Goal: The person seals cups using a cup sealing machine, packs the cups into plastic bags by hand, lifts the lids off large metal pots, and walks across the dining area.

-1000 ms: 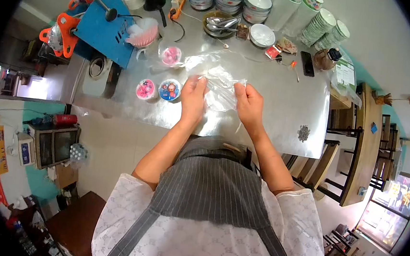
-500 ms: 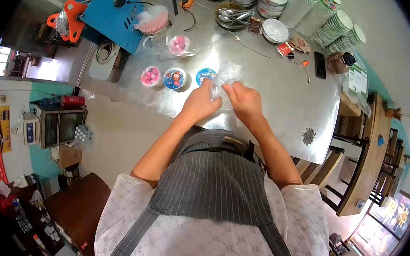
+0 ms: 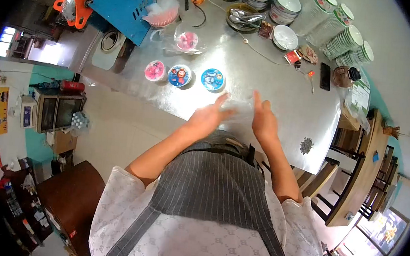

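A clear plastic bag (image 3: 241, 110), blurred by motion, is stretched between my two hands above the near edge of the metal table. My left hand (image 3: 207, 120) holds its left side, thumb and forefinger apart around the film. On the other side my right hand (image 3: 265, 122) has the bag at its fingers, the forefinger pointing up. Just beyond the hands stands a tub with a blue printed lid (image 3: 212, 79). Left of it are another blue-lidded tub (image 3: 179, 76) and a pink-lidded tub (image 3: 155, 70). A further pink-lidded tub (image 3: 187, 41) sits in loose plastic behind them.
Stacked bowls (image 3: 285, 7) and paper cups (image 3: 344, 40) line the back. A dish of spoons (image 3: 245, 17), a white bowl (image 3: 285, 37), a phone (image 3: 325, 76) and a brown jar (image 3: 346, 76) stand there too. Small dark bits (image 3: 306, 145) lie near the right corner; a blue machine (image 3: 120, 8) stands left.
Both hands have come nearer my body and moved apart, drawing the plastic bag with them and spreading it. The nearest blue-lidded tub, partly covered before, is now in full view.
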Tool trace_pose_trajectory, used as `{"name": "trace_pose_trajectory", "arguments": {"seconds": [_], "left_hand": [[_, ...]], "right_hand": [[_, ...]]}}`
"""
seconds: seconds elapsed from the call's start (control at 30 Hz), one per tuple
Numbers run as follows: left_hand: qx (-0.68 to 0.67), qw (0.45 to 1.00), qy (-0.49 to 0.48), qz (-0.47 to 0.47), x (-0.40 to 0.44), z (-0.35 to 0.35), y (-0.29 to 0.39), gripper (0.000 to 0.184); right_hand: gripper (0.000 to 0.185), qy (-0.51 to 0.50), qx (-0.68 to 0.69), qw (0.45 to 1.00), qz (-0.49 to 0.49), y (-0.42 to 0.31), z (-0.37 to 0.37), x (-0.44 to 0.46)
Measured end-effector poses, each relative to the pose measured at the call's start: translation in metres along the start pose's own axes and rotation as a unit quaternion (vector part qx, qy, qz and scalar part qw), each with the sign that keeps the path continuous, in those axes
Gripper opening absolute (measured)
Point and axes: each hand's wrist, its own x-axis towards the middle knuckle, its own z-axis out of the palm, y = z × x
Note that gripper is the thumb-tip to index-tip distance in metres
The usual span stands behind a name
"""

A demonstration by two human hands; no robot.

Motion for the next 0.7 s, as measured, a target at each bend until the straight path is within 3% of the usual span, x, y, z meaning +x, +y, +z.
{"name": "trace_pose_trajectory", "arguments": {"seconds": [0.07, 0.1, 0.17, 0.2, 0.23, 0.27, 0.3, 0.37, 0.43, 0.47, 0.5, 0.53, 0.57, 0.6, 0.67, 0.7], "left_hand": [[0.111, 0.985, -0.027, -0.126, 0.007, -0.012, 0.003, 0.079], [0.162, 0.977, -0.029, -0.132, 0.008, -0.007, -0.003, 0.084], [0.213, 0.967, -0.035, -0.133, 0.008, -0.006, -0.005, 0.09], [0.227, 0.961, -0.067, -0.142, 0.008, -0.013, 0.002, 0.095], [0.24, 0.954, -0.1, -0.151, 0.006, -0.015, 0.007, 0.1], [0.234, 0.957, -0.094, -0.145, 0.003, -0.011, 0.004, 0.093], [0.252, 0.948, -0.128, -0.145, 0.003, -0.001, -0.002, 0.082], [0.266, 0.939, -0.164, -0.144, 0.008, 0.009, -0.002, 0.072], [0.307, 0.949, -0.012, -0.068, 0.011, -0.009, 0.023, 0.042], [0.277, 0.951, 0.136, -0.026, 0.017, -0.035, 0.05, 0.036], [0.143, 0.945, 0.291, 0.035, 0.02, -0.067, 0.083, 0.037], [0.072, 0.927, 0.363, 0.053, 0.016, -0.072, 0.092, 0.038], [0.002, 0.898, 0.432, 0.08, 0.011, -0.077, 0.102, 0.038], [-0.015, 0.954, 0.298, 0.036, 0.002, -0.07, 0.091, 0.041], [0.082, 0.969, 0.219, 0.082, 0.015, -0.027, 0.047, 0.044], [0.056, 0.991, 0.123, -0.013, 0.001, -0.002, 0.034, 0.045]], "right_hand": [[0.055, -0.21, 0.077, 0.972, -0.076, -0.018, -0.027, -0.006], [0.055, -0.21, 0.078, 0.972, -0.072, -0.021, -0.026, -0.014], [0.052, -0.268, 0.041, 0.938, -0.213, -0.024, -0.02, -0.029], [0.052, -0.269, 0.043, 0.94, -0.207, -0.01, -0.008, -0.033], [0.044, -0.212, 0.024, 0.964, -0.157, 0.014, 0.012, -0.037], [0.036, -0.154, 0.003, 0.983, -0.105, 0.029, 0.023, -0.039], [0.036, -0.157, 0.003, 0.983, -0.099, 0.032, 0.019, -0.035], [0.027, -0.216, -0.004, 0.974, 0.072, 0.041, 0.003, -0.022], [0.031, -0.155, 0.076, 0.956, 0.236, 0.027, -0.025, -0.014], [0.031, -0.076, 0.078, 0.982, 0.156, 0.023, -0.054, -0.02], [0.031, 0.002, 0.078, 0.994, 0.074, 0.023, -0.073, -0.031], [0.031, -0.01, 0.077, 0.994, 0.077, 0.033, -0.051, -0.047], [0.028, 0.097, 0.128, 0.984, 0.081, 0.049, -0.009, -0.066], [0.026, 0.209, 0.178, 0.958, 0.082, 0.064, 0.033, -0.082], [0.025, -0.004, 0.122, 0.992, 0.007, 0.035, -0.027, -0.074], [0.026, -0.094, 0.056, 0.994, 0.008, 0.067, 0.03, -0.092]]}}
